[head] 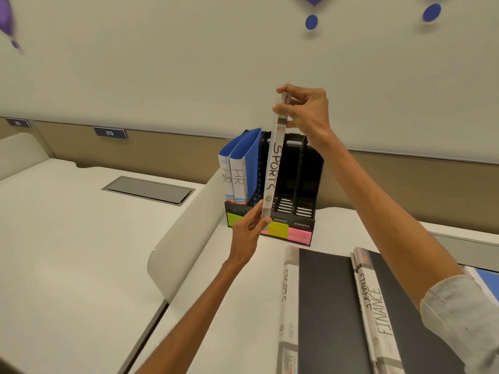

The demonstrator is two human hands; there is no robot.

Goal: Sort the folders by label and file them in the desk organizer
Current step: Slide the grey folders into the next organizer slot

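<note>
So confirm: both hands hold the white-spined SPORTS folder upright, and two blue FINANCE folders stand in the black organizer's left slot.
No: the head view shows the two blue folders in the left slot of the black plastic desk organizer labelled HR, not FINANCE. The rest holds.

- A pale wall [189,63] fills the upper half, evenly lit
- Two round blue dots [311,22] and a blurred purple shape [5,17] are on it
- A tan panel [172,155] runs below the wall, behind the desks
- It carries a dark blue plate [110,133] reading 213; a second plate [18,122] further left is illegible
- The white left desk [67,252] has a grey hatch [148,189] set flush in its top
- A white rounded divider [186,238] stands between it and the nearer white desk [237,292]
</note>
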